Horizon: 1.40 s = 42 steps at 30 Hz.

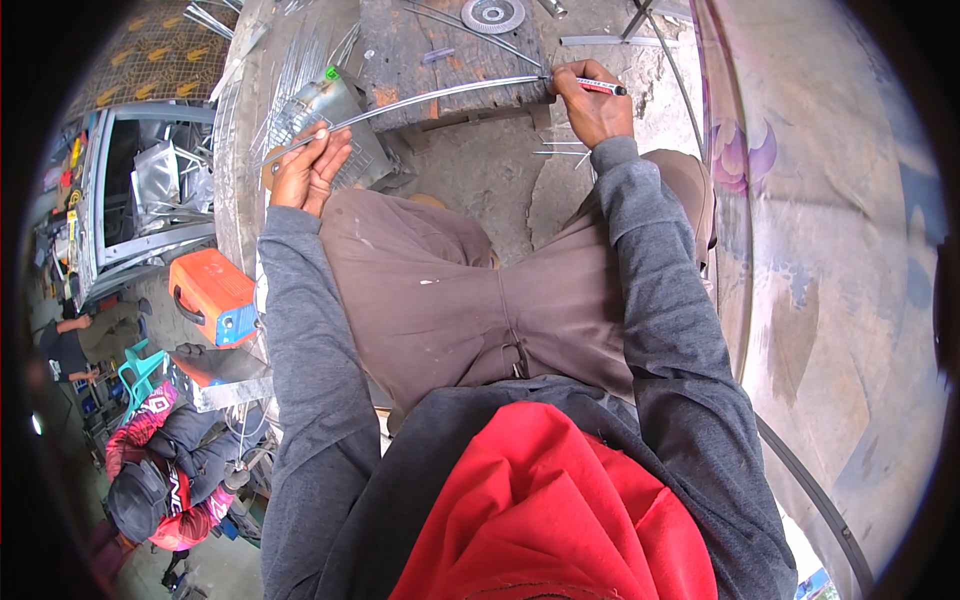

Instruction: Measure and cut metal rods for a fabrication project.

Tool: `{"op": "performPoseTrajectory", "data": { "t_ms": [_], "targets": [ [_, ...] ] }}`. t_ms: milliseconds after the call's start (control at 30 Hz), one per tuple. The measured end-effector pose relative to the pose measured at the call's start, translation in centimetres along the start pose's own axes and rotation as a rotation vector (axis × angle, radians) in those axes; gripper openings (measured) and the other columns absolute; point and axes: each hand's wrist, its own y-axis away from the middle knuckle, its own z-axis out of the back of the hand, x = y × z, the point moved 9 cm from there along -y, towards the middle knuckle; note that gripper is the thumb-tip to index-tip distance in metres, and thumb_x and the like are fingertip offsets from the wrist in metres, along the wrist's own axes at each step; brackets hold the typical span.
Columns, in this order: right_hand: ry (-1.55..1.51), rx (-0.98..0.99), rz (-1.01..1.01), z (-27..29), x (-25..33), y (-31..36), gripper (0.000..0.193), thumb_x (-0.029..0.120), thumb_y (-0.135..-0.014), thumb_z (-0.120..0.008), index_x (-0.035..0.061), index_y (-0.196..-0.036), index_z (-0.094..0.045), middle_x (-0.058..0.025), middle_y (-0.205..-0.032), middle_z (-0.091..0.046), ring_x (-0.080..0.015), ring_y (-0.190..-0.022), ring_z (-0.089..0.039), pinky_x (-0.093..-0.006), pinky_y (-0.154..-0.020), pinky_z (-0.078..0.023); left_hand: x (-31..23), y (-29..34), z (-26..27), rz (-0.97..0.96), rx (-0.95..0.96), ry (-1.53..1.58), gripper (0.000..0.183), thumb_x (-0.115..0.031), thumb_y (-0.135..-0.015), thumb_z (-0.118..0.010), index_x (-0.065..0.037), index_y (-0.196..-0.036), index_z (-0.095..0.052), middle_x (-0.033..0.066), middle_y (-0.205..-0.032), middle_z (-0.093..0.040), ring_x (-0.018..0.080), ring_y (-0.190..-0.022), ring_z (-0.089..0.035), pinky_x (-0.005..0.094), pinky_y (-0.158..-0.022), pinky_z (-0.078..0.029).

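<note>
My left hand grips the near-left end of a long, thin, shiny metal strip, thumb on top and the other fingers partly curled. The strip rises over a metal box and along the near edge of a worn wooden board. Whether it is one piece or several laid together I cannot tell. At its far-right end my right hand pinches a marker pen with a white and red body. The pen's dark tip end meets the strip by the board's corner.
A grinding disc and thin rods lie on the board. More thin rods are heaped at left. An orange welding machine stands left of my arm. Two people are at lower left, one in a dark cap. A stained sheet hangs at right.
</note>
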Motion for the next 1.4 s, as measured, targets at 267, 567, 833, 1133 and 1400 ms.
{"op": "performPoseTrajectory", "data": {
  "t_ms": [267, 567, 833, 1133, 1400],
  "targets": [
    [-0.019, -0.002, 0.009, -0.1, -0.5, -0.2, 0.034, 0.038, -0.081, -0.060, 0.0070, -0.090, -0.072, -0.0134, -0.086, -0.071, -0.0256, -0.079, -0.068, -0.0338, -0.077, -0.052, 0.1, 0.1, -0.1, 0.003, -0.004, -0.005, 0.025, -0.001, -0.095, -0.056, 0.006, -0.119, -0.053, 0.0294, -0.116, -0.063, 0.0299, -0.108, -0.066, 0.0353, -0.090, -0.060],
    [-0.031, -0.010, -0.001, -0.1, -0.5, -0.2, 0.036, 0.039, -0.080, -0.060, 0.0066, -0.092, -0.072, -0.0131, -0.084, -0.071, -0.0242, -0.077, -0.067, -0.0331, -0.076, -0.052, -0.1, -0.1, -0.1, -0.006, 0.000, 0.004, 0.023, -0.002, -0.095, -0.057, 0.005, -0.116, -0.053, 0.0273, -0.112, -0.064, 0.0316, -0.107, -0.067, 0.0377, -0.089, -0.060],
    [-0.034, -0.007, -0.013, -0.1, -0.5, -0.1, 0.036, 0.039, -0.080, -0.061, 0.0068, -0.092, -0.072, -0.0134, -0.084, -0.071, -0.0239, -0.077, -0.067, -0.0330, -0.076, -0.052, 0.0, -0.1, -0.1, 0.002, 0.020, 0.013, 0.022, -0.002, -0.095, -0.056, 0.004, -0.116, -0.053, 0.0272, -0.112, -0.064, 0.0311, -0.106, -0.067, 0.0373, -0.089, -0.060],
    [-0.096, -0.010, 0.018, -0.2, -0.9, -0.4, 0.037, 0.039, -0.081, -0.061, 0.0059, -0.092, -0.072, -0.0149, -0.085, -0.071, -0.0257, -0.078, -0.067, -0.0338, -0.077, -0.052, 0.0, 0.0, -0.2, 0.002, -0.015, -0.034, 0.027, -0.003, -0.096, -0.056, 0.006, -0.122, -0.051, 0.0272, -0.115, -0.063, 0.0287, -0.108, -0.066, 0.0354, -0.089, -0.060],
    [-0.329, -0.180, 0.043, 1.7, 1.6, 0.6, 0.031, 0.028, -0.089, -0.060, 0.0011, -0.099, -0.069, -0.0082, -0.081, -0.070, -0.0153, -0.079, -0.065, -0.0283, -0.075, -0.051, 1.6, -4.3, 1.0, 0.117, -0.065, 0.001, 0.017, -0.008, -0.094, -0.062, -0.002, -0.110, -0.060, 0.0148, -0.103, -0.069, 0.0182, -0.091, -0.070, 0.0322, -0.080, -0.061]
  ]
}}
